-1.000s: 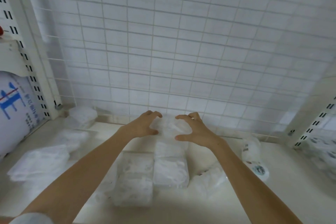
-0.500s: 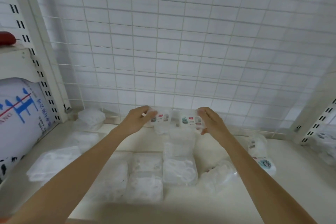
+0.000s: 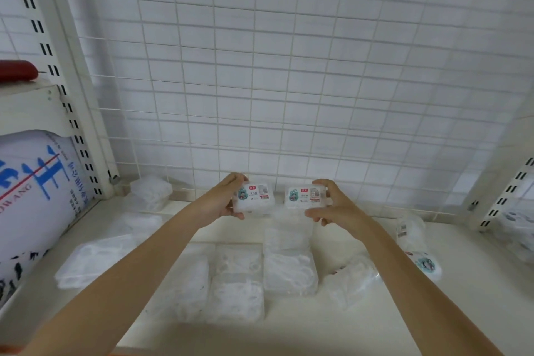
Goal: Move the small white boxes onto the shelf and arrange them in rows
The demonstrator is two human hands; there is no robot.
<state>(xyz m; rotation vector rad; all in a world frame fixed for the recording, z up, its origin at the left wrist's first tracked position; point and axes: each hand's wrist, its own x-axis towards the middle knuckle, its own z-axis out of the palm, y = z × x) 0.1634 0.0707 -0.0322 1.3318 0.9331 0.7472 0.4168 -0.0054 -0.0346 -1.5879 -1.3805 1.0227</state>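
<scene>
Head view: two small white boxes are held upright, labels toward the camera, at about 12 o'clock over the shelf [image 3: 375, 326], close to the wire grid back [image 3: 289, 66]. The left box [image 3: 253, 197] is pinched at its left end by the left hand [image 3: 224, 199], thumb below and fingers over the top. The right box [image 3: 306, 196] is pinched at its right end by the right hand [image 3: 336, 205] in the same way. The two boxes are set side by side with a narrow gap between them; whether they rest on the shelf or on a box beneath cannot be told.

The task is judged to be partly done. A rough block of about six flat boxes [image 3: 289, 272] is laid at 6 o'clock, in short columns but not tightly squared. Loose pieces are left to be gathered: one stack at 10 o'clock [image 3: 151, 192], about two at 8 o'clock [image 3: 95, 260], one tilted box at 5 o'clock [image 3: 351, 280] and about two at 3 o'clock [image 3: 416, 243]. Counts are approximate, as the clear boxes blur together. A large printed bag [image 3: 34, 188] is seen at 9 o'clock.
</scene>
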